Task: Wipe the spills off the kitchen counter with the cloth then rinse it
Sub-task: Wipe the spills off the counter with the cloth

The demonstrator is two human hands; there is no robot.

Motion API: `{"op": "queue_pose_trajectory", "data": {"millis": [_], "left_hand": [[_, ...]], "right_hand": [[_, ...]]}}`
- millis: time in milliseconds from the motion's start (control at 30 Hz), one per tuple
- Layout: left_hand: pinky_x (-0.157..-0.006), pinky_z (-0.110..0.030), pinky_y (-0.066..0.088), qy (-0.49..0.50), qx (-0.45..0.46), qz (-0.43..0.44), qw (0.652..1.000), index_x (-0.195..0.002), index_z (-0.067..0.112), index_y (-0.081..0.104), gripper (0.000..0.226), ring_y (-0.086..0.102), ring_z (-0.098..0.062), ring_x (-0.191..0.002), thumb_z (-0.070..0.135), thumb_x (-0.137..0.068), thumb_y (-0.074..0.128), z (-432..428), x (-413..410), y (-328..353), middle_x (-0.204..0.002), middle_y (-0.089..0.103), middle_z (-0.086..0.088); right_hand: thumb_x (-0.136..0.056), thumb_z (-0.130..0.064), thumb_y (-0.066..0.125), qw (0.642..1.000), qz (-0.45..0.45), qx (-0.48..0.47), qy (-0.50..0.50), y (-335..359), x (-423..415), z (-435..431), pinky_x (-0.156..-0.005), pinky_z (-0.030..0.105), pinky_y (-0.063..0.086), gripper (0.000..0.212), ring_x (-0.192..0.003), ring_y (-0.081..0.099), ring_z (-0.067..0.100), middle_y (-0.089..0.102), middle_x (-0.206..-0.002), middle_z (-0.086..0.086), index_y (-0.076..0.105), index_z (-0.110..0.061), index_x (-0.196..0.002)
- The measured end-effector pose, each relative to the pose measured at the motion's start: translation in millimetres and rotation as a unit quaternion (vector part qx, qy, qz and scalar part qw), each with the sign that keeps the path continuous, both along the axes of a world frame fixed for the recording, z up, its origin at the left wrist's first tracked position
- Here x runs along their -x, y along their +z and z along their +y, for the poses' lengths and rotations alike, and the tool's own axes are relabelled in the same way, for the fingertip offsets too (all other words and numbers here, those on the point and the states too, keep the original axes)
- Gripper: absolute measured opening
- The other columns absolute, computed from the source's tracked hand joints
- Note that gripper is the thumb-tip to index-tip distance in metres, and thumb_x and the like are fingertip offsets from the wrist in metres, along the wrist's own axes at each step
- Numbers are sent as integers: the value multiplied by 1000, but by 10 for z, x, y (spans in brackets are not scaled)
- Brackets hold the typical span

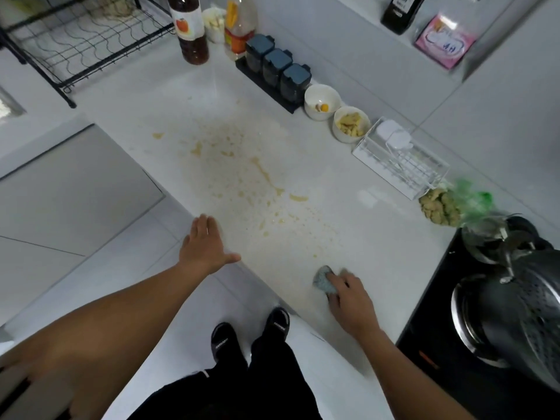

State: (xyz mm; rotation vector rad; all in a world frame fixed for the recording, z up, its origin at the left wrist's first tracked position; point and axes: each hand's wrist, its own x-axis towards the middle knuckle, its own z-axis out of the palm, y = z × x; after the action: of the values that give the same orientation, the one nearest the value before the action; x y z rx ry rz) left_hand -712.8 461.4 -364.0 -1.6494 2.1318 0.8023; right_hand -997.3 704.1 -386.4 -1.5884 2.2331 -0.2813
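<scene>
My left hand (206, 247) lies flat, fingers straight and spread, thumb out, holding nothing, on the front edge of the white counter (378, 247). My right hand (351, 301), further right and near the same edge, has its fingers curled over a small blue-grey cloth (325, 280) and presses it onto the counter. Between and beyond the two hands, the spills (260, 174) show as yellowish streaks and droplets across the middle of the counter; the cloth sits at their near right margin.

At the far left stands a black wire rack (81, 40). Beside it, a dark bottle (189, 28) and a clear bottle (239, 25). Next along the wall, three dark lidded jars (277, 68) share one tray, followed by two white bowls (322, 101) touching each other. To their right, a clear plastic box (400, 159), then a green bag of ginger (442, 207). At the far right, a dark wok (515, 313) rests on a black cooktop (424, 344).
</scene>
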Motion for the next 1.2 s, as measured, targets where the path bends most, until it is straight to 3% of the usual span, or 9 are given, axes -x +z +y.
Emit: {"op": "queue_pose_trajectory", "data": {"millis": [433, 600, 733, 800, 867, 967, 1100, 1133, 1200], "left_hand": [[-121, -50, 24, 8, -1, -97, 995, -154, -7, 1, 139, -2, -41, -151, 62, -66, 83, -202, 320, -94, -160, 0, -26], [-121, -50, 24, 39, -19, -117, 992, -155, -5, -2, 142, -6, -38, -152, 55, -64, 88, -215, 413, -99, -161, -3, -24], [-121, -50, 23, 40, -20, -128, 991, -155, -6, -5, 142, -9, -39, -152, 53, -65, 88, -204, 428, -74, -162, -6, -25], [-121, -50, 24, 31, -16, -132, 991, -155, -5, -5, 141, -9, -39, -153, 56, -67, 86, -196, 413, -60, -162, -7, -25], [-120, -52, 25, 27, -15, -137, 990, -155, -4, -5, 139, -10, -38, -153, 59, -68, 84, -173, 391, -39, -163, -8, -24], [-119, -53, 27, 17, -17, -137, 990, -155, -4, -6, 140, -13, -39, -152, 60, -68, 83, -205, 385, -35, -162, -10, -24], [-117, -52, 29, 26, -39, -148, 988, -153, -7, -13, 143, -19, -41, -150, 54, -69, 86, -239, 438, -76, -161, -16, -26], [-117, -52, 30, 29, -45, -149, 987, -152, -6, -15, 143, -20, -40, -150, 52, -69, 86, -238, 438, -76, -161, -18, -26], [-115, -53, 31, 29, -52, -151, 987, -152, -5, -15, 143, -21, -39, -150, 51, -70, 86, -233, 433, -86, -161, -20, -24]], "right_hand": [[-88, -22, 62, 973, 57, -16, -224, 64, 1995, -1639, -97, 48, 42, 49, -111, 50, 46, 52, -120, 28, 51, -9, -133], [-83, -20, 62, 952, 64, 8, -299, -16, 2010, -1937, -98, 51, 39, 47, -112, 49, 49, 53, -120, 32, 53, -4, -127], [-78, -3, 65, 986, 97, 54, -121, -129, 1632, -1622, -75, 51, 47, 45, -90, 53, 47, 55, -105, 32, 59, 3, -122], [-77, -1, 67, 994, 94, 45, -25, -122, 1662, -1556, -73, 51, 50, 45, -90, 54, 46, 56, -105, 29, 61, 2, -122], [-78, -5, 68, 996, 74, 22, -53, -111, 1746, -1560, -78, 51, 49, 47, -95, 52, 46, 55, -109, 28, 58, -1, -124], [-81, -12, 67, 975, 67, 10, -209, -94, 1639, -1617, -83, 52, 46, 49, -98, 51, 46, 53, -112, 30, 53, -1, -126], [-83, -3, 60, 994, 78, 64, 31, -174, 1468, -1614, -77, 48, 49, 44, -91, 54, 46, 57, -105, 29, 62, 1, -126], [-84, -2, 61, 996, 61, 59, 34, -189, 1479, -1586, -78, 48, 49, 43, -93, 54, 45, 58, -106, 29, 62, 0, -127], [-85, -5, 63, 994, 33, 44, -98, -182, 1452, -1514, -82, 50, 47, 43, -99, 52, 46, 55, -112, 29, 60, -3, -128]]}}
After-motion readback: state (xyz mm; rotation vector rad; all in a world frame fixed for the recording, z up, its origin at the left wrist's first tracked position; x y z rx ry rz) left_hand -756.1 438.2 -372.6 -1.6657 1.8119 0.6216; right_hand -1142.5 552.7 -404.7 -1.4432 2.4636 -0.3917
